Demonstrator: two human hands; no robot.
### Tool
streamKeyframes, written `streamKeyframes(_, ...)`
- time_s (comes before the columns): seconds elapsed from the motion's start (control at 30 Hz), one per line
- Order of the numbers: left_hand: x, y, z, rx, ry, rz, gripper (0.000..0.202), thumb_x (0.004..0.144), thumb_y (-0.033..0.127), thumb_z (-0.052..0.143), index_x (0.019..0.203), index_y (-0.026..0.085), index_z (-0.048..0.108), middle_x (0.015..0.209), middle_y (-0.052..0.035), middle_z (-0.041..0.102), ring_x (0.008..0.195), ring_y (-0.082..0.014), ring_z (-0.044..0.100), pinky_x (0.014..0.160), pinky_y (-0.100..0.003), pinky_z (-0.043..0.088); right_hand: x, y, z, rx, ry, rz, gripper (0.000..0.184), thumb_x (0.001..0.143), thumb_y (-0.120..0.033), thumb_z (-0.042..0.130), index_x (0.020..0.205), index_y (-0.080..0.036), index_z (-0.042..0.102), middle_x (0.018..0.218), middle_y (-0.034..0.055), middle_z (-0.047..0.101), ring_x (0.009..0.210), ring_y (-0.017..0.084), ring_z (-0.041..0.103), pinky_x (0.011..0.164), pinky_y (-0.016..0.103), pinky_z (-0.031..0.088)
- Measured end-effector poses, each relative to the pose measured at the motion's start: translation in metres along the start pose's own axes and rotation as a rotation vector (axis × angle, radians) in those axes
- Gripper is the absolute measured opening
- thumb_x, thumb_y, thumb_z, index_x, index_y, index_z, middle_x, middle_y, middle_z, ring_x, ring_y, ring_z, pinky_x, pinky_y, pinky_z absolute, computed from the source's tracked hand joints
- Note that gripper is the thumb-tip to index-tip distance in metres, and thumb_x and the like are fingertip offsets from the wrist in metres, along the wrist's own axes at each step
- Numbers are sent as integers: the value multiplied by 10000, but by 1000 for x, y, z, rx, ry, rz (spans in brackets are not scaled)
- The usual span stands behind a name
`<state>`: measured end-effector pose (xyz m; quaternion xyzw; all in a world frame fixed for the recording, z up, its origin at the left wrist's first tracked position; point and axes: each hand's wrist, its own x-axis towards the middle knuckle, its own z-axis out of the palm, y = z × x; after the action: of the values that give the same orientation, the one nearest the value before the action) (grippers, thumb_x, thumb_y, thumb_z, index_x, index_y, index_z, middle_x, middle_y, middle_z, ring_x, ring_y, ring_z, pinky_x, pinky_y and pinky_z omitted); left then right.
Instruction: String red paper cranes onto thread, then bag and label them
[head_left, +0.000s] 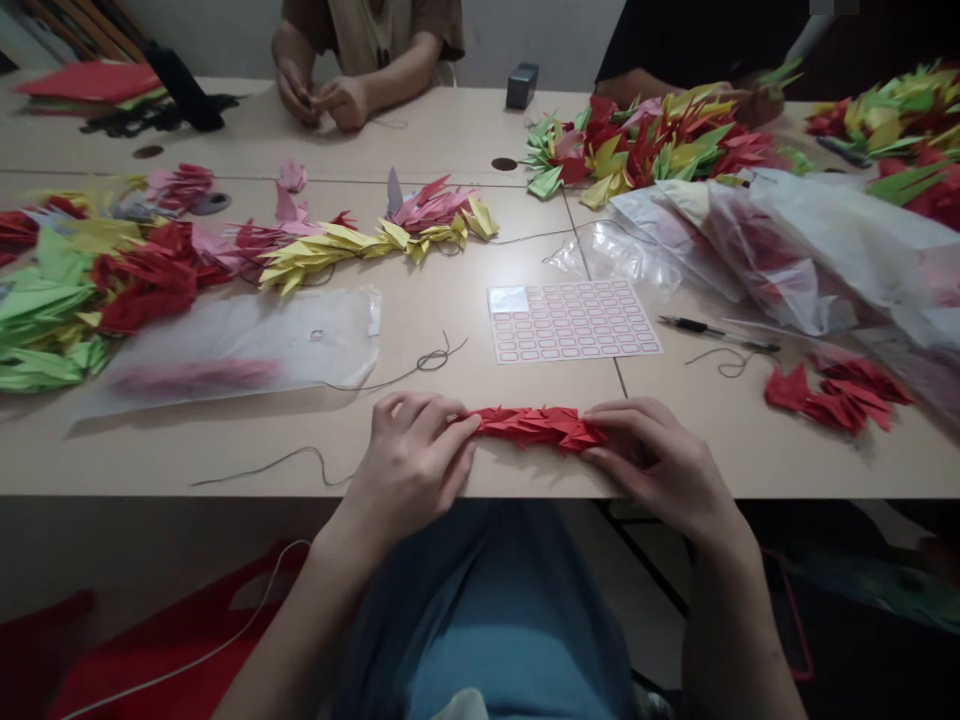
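A row of red folded paper cranes [536,427] lies packed together near the table's front edge, between my two hands. My left hand [420,450] pinches its left end between thumb and fingers. At the right end, my right hand [660,455] grips the row with thumb below and fingers above. A dark string [375,383] with a loop runs on the table just beyond my left hand, and another length [277,462] lies left of my wrist. Several loose red cranes [840,392] rest to the right of my right hand.
A sticker sheet [574,322] and a pen [712,332] lie ahead. Frosted plastic bags [840,240] are heaped at right; another bag [247,335] lies left. Colourful crane strings [375,240] and piles [660,140] spread around. Across the table, two people work with their hands [322,100].
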<state>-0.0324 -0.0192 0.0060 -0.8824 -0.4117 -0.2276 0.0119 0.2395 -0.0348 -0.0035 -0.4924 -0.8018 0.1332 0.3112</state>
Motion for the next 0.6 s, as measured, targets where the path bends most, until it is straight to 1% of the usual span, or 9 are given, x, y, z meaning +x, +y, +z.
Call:
streamKeyframes(0.1,3,3,0,30,10,26,162,865,177,517,996,163,610,986,-75,654,945,-226,542,868,-406,356,0,0,0,2,2,-14,197,851,-230,613,1046,-224,592,985,75,650,909,207,597,777,374,494)
streamKeyframes(0.17,6,6,0,45,17,23,112,879,176,501,909,153,607,945,-74,651,894,-216,541,806,-380,370,0,0,0,6,0,-12,199,851,-225,612,1048,-226,589,990,76,648,922,211,596,793,383,493)
streamKeyframes(0.23,9,8,2,54,12,-1,135,897,170,475,821,149,584,883,-68,640,825,-199,535,754,-360,376,0,-1,0,18,-3,1,202,850,-220,609,1051,-230,587,999,78,645,939,217,596,805,390,493)
streamKeyframes(0.3,10,9,4,42,3,-34,168,910,174,458,778,149,559,839,-64,622,780,-189,527,727,-350,381,0,-2,0,30,0,16,210,845,-215,607,1053,-230,584,1014,79,641,957,221,594,820,394,491)
streamKeyframes(0.43,10,8,7,-49,-10,-85,128,913,205,477,828,148,553,827,-59,587,782,-185,520,725,-336,397,-1,-3,-1,21,10,50,253,830,-220,601,1080,-225,559,1010,75,631,960,226,586,832,394,482)
streamKeyframes(0.5,9,7,8,-61,-17,-90,106,915,212,479,876,152,557,832,-54,578,785,-182,512,730,-331,403,-2,-4,-2,-11,-8,65,340,831,-250,595,1162,-228,519,1025,81,615,968,239,575,836,406,473)
streamKeyframes(0.6,9,6,8,-56,-15,-77,115,919,211,476,961,160,570,842,-51,575,793,-180,506,732,-325,405,2,-11,-3,-76,-54,43,530,826,-356,613,1307,-238,424,1137,112,560,1060,282,524,886,453,438)
